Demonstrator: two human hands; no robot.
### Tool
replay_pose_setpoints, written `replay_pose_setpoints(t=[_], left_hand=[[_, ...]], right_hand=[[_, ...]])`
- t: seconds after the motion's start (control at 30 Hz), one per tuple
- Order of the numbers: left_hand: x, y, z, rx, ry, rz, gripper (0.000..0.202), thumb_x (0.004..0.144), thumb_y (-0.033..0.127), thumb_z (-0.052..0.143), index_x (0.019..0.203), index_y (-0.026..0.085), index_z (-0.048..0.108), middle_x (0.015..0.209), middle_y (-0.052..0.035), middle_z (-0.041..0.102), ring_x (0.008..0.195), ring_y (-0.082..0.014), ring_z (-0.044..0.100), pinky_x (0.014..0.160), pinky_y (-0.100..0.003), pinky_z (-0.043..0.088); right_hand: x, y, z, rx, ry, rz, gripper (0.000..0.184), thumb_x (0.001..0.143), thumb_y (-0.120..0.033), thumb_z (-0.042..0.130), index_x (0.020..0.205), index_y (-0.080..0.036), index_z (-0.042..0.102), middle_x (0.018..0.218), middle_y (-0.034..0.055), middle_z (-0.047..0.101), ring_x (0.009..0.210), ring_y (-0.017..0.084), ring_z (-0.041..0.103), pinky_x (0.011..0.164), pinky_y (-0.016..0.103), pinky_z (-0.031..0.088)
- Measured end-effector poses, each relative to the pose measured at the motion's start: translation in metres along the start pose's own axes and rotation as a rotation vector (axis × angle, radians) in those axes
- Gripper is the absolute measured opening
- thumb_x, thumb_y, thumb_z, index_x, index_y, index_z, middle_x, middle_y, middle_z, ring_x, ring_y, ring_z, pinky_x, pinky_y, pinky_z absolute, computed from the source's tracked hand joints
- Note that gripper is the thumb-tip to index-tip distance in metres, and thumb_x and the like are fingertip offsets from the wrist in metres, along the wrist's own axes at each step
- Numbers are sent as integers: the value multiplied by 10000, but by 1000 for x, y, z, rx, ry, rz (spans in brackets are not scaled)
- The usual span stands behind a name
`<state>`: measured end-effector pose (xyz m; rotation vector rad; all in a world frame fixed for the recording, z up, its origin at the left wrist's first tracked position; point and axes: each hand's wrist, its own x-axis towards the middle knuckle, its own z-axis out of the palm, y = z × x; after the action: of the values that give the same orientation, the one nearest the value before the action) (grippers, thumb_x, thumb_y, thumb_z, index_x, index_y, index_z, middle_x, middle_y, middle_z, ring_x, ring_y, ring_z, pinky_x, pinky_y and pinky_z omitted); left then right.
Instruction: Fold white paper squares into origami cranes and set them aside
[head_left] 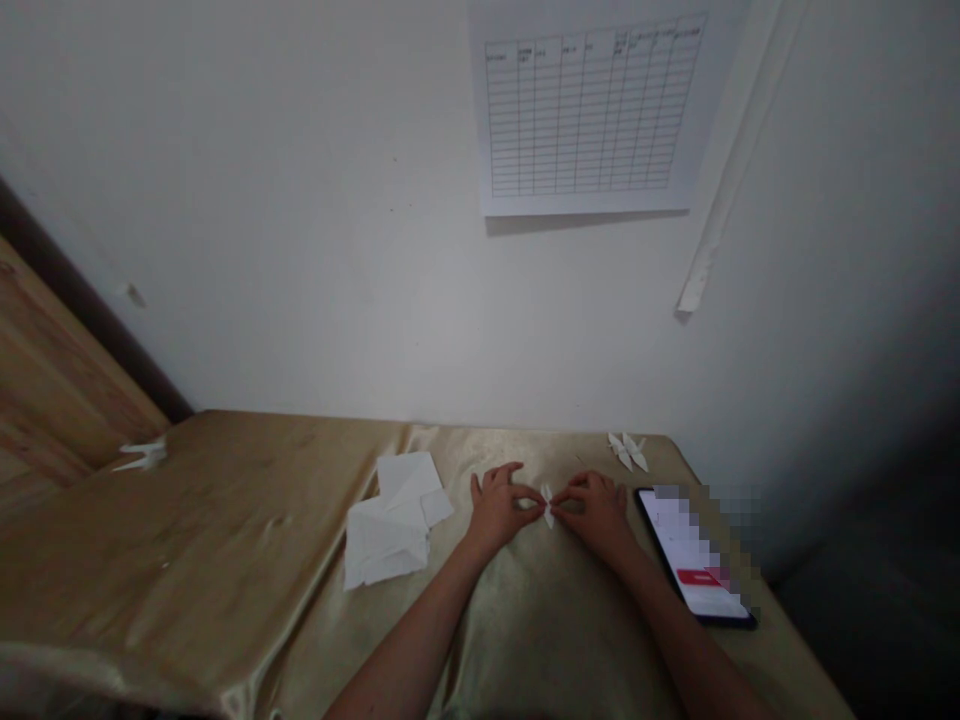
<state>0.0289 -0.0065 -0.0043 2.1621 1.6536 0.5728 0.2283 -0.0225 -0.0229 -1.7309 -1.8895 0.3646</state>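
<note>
Both forearms reach forward over the table draped in shiny gold-tan cloth (225,520), wrists low, palms down. Left hand (499,508) and right hand (596,508) meet at the middle; each pinches one side of a small white folded paper piece (547,505) between thumb and forefinger, other fingers loosely curled. The piece sits just above the cloth, between the two hands, near the far edge by the white wall (300,250). Loose stack of white paper sheets (394,530) lies left of the left hand. Black smartphone with lit screen (694,555) lies just right of the right forearm. Finished white folded paper figure (628,451) rests behind the right hand. Printed grid chart (592,110) hangs on the wall.
</note>
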Motion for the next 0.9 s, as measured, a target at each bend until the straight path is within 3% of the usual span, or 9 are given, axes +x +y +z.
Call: replay_pose_setpoints(t=[0.13, 0.3, 0.67, 0.9], left_hand=[[0, -1, 2, 7, 14, 15, 164, 810, 426, 816, 974, 436, 810, 1520, 24, 532, 1441, -347, 410, 1211, -730, 93], [0, -1, 5, 36, 32, -24, 449, 782, 463, 830, 1215, 377, 747, 1506, -63, 547, 1435, -350, 427, 1235, -701, 101], [4, 0, 3, -21, 17, -22, 361, 783, 362, 847, 1134, 402, 770, 1481, -3, 588, 1421, -330, 441, 1218, -727, 107], [2, 3, 4, -80, 61, 22, 378, 794, 287, 847, 1147, 391, 763, 1416, -9, 647, 1377, -317, 482, 1212, -718, 141]], right_hand=[[2, 3, 5, -24, 10, 18, 167, 812, -396, 759, 958, -327, 800, 1179, 66, 661, 1219, 322, 539, 1133, 594, 247], [4, 6, 9, -33, 25, 20, 225, 809, -391, 759, 1020, -328, 803, 1197, 72, 671, 1222, 321, 541, 1125, 559, 279], [5, 4, 12, 89, 73, -32, 163, 787, -347, 755, 932, -327, 829, 1158, 38, 756, 1200, 306, 599, 1114, 526, 323], [4, -3, 11, 271, 84, 42, 152, 788, -328, 732, 906, -309, 826, 1101, 56, 788, 1275, 341, 588, 1192, 631, 183]])
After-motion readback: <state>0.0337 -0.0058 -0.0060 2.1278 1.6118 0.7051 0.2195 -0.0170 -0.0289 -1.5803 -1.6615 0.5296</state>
